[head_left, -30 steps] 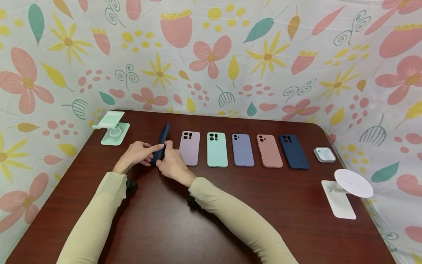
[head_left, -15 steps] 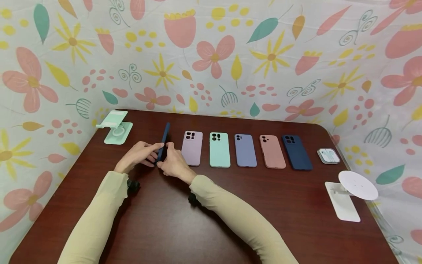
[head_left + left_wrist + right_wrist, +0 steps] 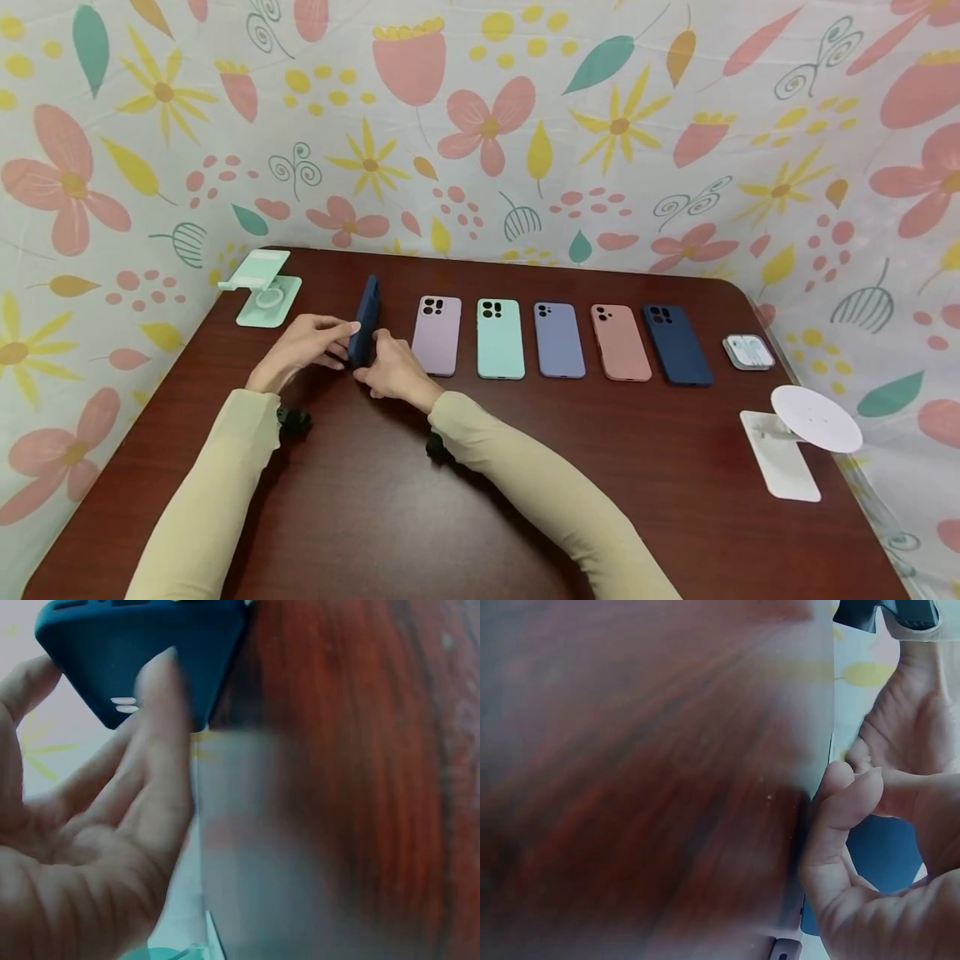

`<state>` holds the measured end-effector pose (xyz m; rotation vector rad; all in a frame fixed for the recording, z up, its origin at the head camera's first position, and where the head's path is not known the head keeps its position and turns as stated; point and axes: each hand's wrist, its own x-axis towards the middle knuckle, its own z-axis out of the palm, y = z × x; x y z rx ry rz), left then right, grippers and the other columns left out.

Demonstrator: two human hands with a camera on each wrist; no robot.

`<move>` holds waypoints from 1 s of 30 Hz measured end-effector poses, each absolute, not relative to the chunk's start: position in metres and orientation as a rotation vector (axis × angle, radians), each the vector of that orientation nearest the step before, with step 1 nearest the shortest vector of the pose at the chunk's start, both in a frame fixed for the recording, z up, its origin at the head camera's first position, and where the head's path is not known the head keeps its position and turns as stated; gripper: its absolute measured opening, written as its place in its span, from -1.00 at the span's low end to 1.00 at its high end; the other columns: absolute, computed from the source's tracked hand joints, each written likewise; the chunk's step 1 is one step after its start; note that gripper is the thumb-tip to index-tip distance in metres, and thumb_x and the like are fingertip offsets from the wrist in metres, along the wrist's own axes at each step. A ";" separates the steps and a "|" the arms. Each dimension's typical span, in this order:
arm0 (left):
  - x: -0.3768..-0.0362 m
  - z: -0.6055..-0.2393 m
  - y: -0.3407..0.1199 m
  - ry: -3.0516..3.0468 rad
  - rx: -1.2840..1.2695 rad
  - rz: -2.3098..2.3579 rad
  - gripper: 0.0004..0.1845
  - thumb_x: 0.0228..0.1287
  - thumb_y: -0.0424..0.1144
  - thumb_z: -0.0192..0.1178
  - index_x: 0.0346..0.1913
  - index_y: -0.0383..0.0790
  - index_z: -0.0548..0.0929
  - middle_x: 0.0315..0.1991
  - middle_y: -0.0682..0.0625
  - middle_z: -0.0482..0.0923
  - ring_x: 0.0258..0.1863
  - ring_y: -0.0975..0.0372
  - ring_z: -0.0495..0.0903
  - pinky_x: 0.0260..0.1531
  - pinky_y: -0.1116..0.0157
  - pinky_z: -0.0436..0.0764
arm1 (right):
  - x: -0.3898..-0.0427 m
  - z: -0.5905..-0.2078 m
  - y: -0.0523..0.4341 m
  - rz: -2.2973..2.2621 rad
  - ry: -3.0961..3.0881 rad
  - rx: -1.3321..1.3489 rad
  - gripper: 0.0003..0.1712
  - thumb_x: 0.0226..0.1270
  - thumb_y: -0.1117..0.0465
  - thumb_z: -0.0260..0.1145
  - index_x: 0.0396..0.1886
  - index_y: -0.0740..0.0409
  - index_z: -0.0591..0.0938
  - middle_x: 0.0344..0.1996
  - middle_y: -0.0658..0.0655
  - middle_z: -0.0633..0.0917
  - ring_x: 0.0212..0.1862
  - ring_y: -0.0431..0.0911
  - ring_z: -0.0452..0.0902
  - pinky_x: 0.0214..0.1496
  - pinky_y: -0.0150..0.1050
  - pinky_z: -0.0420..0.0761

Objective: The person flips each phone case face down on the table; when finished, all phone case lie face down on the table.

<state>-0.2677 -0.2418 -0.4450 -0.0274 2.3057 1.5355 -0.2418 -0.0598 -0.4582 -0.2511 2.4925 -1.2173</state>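
Observation:
A dark blue phone case (image 3: 367,318) stands on its long edge on the brown table (image 3: 480,500), at the left end of a row of cases. My left hand (image 3: 318,342) holds it from the left, fingertips on its face. My right hand (image 3: 390,367) grips its near end from the right. In the left wrist view the blue case (image 3: 142,652) shows its side-button marks under my fingertips (image 3: 161,682). The right wrist view shows my right hand's fingers (image 3: 847,802) curled beside the blue case (image 3: 885,851).
To the right, a lilac case (image 3: 437,335), a mint case (image 3: 499,338), a periwinkle case (image 3: 558,339), a pink case (image 3: 619,342) and a navy case (image 3: 677,344) lie flat. An earbuds box (image 3: 748,352) and a white stand (image 3: 795,442) sit far right, a mint stand (image 3: 262,292) far left.
The upright blue case has shifted slightly left and away, and both hands have moved with it. The other cases have not moved.

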 end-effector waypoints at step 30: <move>-0.252 -0.430 -0.259 2.609 -0.066 1.489 -0.61 0.32 -0.07 0.37 0.06 -0.28 0.75 -0.41 -0.03 0.78 -0.44 0.10 0.81 -0.28 0.19 0.79 | -0.245 -0.460 -0.061 -1.131 2.494 -0.192 -0.11 0.29 0.20 0.47 0.52 0.29 0.24 -0.67 0.06 0.70 -0.71 -0.21 0.64 -0.53 -0.41 0.65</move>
